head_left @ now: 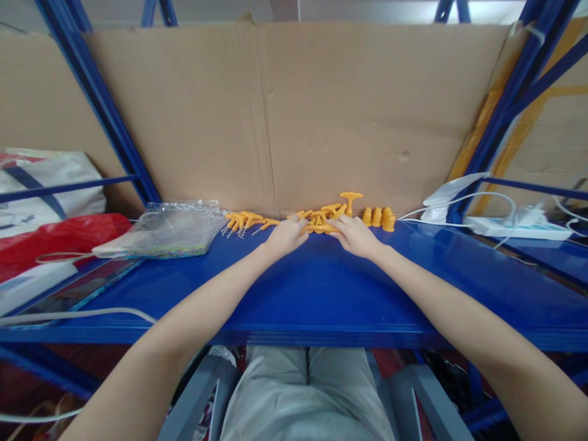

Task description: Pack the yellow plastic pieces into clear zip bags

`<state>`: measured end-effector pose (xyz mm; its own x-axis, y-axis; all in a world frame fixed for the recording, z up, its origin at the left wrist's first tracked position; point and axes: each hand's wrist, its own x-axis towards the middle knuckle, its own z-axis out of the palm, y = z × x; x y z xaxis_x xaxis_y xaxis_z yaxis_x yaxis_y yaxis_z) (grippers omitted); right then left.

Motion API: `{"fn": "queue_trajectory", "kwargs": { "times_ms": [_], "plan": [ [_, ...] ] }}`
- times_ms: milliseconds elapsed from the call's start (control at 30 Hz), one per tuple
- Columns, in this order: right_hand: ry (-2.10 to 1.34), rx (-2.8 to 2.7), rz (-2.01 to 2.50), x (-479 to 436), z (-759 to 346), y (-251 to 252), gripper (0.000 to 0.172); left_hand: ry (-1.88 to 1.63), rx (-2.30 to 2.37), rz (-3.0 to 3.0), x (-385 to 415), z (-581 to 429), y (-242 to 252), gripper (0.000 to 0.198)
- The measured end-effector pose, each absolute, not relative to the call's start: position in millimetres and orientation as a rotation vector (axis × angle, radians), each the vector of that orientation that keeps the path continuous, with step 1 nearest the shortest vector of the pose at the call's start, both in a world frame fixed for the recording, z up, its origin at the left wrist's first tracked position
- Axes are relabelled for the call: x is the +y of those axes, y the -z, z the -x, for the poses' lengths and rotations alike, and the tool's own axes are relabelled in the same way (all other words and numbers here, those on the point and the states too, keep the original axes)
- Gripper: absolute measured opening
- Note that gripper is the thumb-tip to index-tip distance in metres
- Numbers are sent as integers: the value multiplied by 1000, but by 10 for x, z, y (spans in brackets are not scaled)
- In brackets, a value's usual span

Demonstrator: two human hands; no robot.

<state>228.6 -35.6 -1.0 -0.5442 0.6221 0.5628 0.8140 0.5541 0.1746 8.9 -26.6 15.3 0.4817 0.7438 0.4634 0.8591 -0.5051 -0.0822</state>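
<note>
Both my arms reach forward over a blue metal shelf (321,288). My left hand (287,234) and my right hand (353,236) meet at a small heap of orange plastic T-shaped parts (321,217) near the cardboard back wall. Both hands have their fingers curled and pinching at an orange part (321,228) lying between them. To the left lie more orange T-parts with metal screws (243,222). One T-part (351,199) stands upright behind the heap. To the right stands a row of orange caps (379,217).
A clear plastic bag (169,231) of small parts lies at the left of the shelf. A red bag (59,236) and white bag are further left. A white power strip (519,229) with cables sits at the right. Blue rack posts and cardboard (321,110) close in the back.
</note>
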Motion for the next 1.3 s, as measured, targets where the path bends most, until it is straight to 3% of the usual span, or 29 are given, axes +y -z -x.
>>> {"fn": "queue_trajectory", "kwargs": {
  "times_ms": [200, 400, 667, 767, 900, 1300],
  "plan": [
    [291, -2298, 1029, -265, -2364, -40, 40, 626, -1349, 2420, -262, -102, -152, 26],
    [-23, -2287, 995, -157, -2488, -98, 53, 654, -1351, 2429, -218, -89, -133, 25],
    [-649, -1966, 1004, -164, -2469, -87, 27, 725, -1314, 2439, -179, -50, -111, 24],
    [-821, -1845, 1079, -191, -2405, -93, 40, 761, -1294, 2436, -175, -57, -101, 23],
    [-896, -1777, 1133, -231, -2380, -124, 49, 759, -1293, 2426, -166, -61, -100, 21],
    [-967, -1974, 1117, -341, -2443, -176, 39, 790, -1260, 2406, -152, -46, -99, 29]
  ]
}}
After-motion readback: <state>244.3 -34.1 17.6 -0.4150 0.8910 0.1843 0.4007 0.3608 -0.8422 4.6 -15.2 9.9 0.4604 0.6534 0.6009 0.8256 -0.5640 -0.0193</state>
